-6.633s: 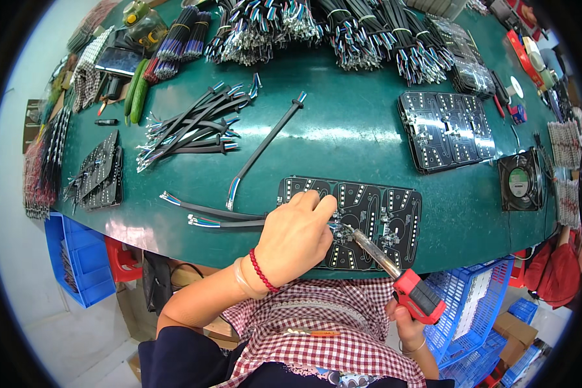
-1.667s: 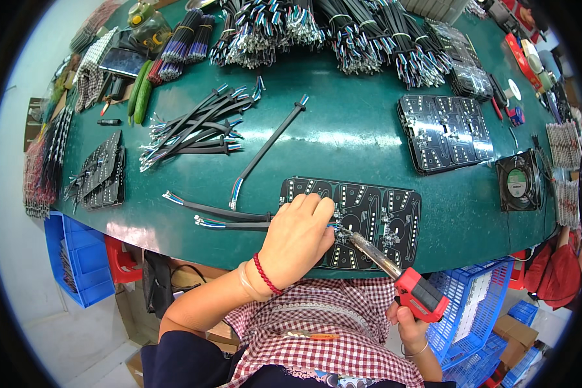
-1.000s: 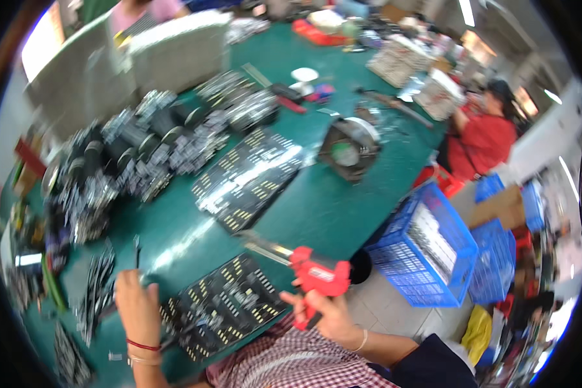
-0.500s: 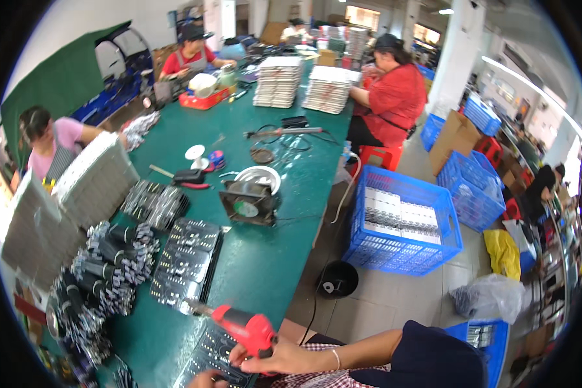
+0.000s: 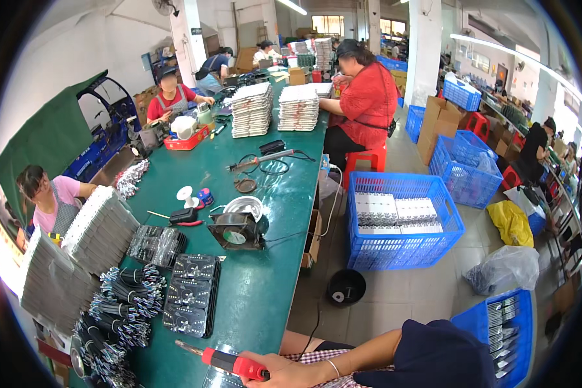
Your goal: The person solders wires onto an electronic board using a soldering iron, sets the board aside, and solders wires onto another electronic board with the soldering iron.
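Note:
My right hand comes in at the lower edge, its fingers closed round a red-and-black soldering gun. The gun's tapered metal tip points left, above the green table. Partly hidden under the gun is a dark board, cut off by the picture's edge. Just beyond the tip lies a stack of black panels with small pale parts on them. Bundles of black cables with stripped ends are heaped left of that stack. My left hand is out of the picture.
A small square fan, a metal bowl and a soldering iron stand or lie farther up the table. Tall stacks of pale panels line the left edge. To the right, a blue crate sits on the floor. Co-workers sit around the table.
The view has tipped up, so the scene sits differently. My right hand and the soldering gun are lower in the picture, the gun now lying flatter. My left hand has dropped out of sight.

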`<act>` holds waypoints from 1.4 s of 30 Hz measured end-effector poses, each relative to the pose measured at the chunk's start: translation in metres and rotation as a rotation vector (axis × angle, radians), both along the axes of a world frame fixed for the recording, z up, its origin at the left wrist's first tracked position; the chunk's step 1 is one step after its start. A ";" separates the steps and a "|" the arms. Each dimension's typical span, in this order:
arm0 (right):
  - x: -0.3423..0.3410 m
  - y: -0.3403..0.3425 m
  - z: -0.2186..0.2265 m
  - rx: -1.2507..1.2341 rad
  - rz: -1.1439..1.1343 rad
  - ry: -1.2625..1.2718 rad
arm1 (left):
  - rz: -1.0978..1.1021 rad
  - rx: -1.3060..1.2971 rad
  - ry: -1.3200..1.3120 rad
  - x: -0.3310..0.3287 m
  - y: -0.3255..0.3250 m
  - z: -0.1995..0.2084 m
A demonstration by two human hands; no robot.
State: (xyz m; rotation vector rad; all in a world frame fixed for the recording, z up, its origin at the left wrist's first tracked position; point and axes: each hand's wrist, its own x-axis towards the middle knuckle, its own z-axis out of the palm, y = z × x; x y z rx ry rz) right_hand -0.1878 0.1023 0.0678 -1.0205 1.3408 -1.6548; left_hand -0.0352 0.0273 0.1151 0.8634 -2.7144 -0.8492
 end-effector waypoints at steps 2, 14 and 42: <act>0.002 0.004 0.011 0.109 -0.009 -0.054 | 0.034 -0.008 0.003 0.000 0.005 0.001; 0.028 0.001 -0.022 0.118 -0.130 -0.332 | 0.341 0.110 0.394 -0.013 0.015 -0.007; -0.009 -0.005 -0.032 0.015 -0.109 -0.355 | 0.402 0.069 0.177 0.015 -0.028 -0.039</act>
